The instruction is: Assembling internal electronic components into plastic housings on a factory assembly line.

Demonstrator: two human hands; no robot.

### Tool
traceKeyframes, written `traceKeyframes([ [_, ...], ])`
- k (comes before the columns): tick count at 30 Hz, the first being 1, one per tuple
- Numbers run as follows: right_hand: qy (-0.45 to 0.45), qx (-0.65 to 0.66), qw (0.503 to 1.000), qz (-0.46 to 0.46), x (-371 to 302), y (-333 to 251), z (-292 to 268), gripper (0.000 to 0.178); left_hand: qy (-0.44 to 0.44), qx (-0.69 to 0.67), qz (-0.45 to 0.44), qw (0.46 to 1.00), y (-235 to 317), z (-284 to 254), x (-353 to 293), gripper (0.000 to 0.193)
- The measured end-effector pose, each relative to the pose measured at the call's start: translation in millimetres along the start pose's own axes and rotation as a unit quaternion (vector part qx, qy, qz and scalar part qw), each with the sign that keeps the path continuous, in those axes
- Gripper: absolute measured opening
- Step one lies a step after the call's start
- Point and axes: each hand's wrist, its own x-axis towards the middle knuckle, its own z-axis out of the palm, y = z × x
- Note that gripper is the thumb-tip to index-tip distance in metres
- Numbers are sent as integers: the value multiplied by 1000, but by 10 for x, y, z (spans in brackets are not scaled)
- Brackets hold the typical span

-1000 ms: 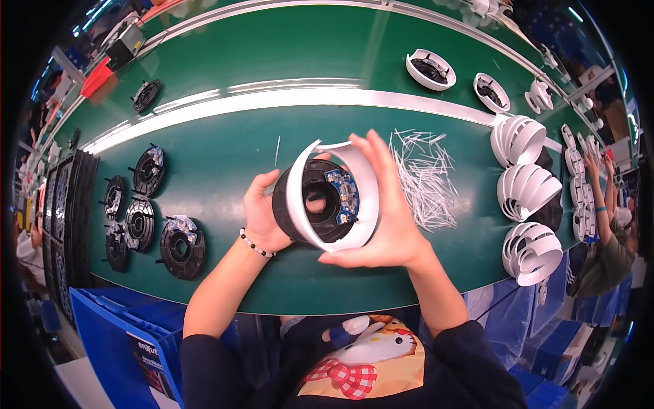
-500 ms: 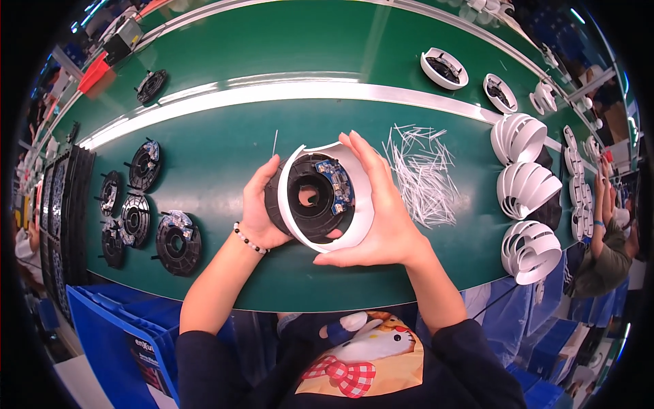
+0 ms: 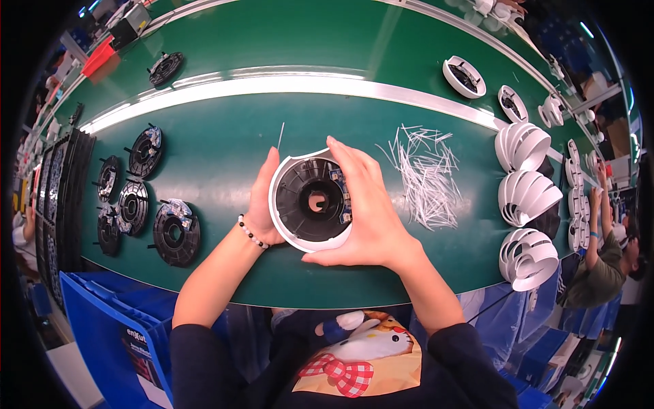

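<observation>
Between my hands, above the green table, is a white round shell (image 3: 289,235) with a black disc (image 3: 297,193) inside it. The disc has a round hole in its middle and a blue circuit board (image 3: 338,183) along its right side. My left hand (image 3: 262,198) grips the left rim of the shell, its thumb pointing up. My right hand (image 3: 371,211) wraps round the right side, fingers on top and thumb below, partly covering the circuit board. A thin white strip (image 3: 281,135) lies just beyond my left hand.
Several black discs with circuit boards (image 3: 177,233) lie at the left, beside stacked black trays (image 3: 61,198). A pile of thin white strips (image 3: 429,178) lies right of my hands. White slatted shells (image 3: 528,198) line the right edge. Farther back are white rings holding black discs (image 3: 464,76).
The black disc, earlier tilted and sticking out left of the white shell, now sits within its rim. The shell has turned to face up more squarely. Both hands keep hold.
</observation>
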Motion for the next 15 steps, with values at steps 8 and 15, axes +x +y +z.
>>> traceKeyframes([
  [8, 32, -52, 998, 26, 2, 100, 156, 113, 75, 83, 88, 990, -60, 31, 23, 63],
  [15, 91, -61, 993, 41, 41, 67, 253, 111, 94, 74, 119, 986, -32, 176, 70, 58],
])
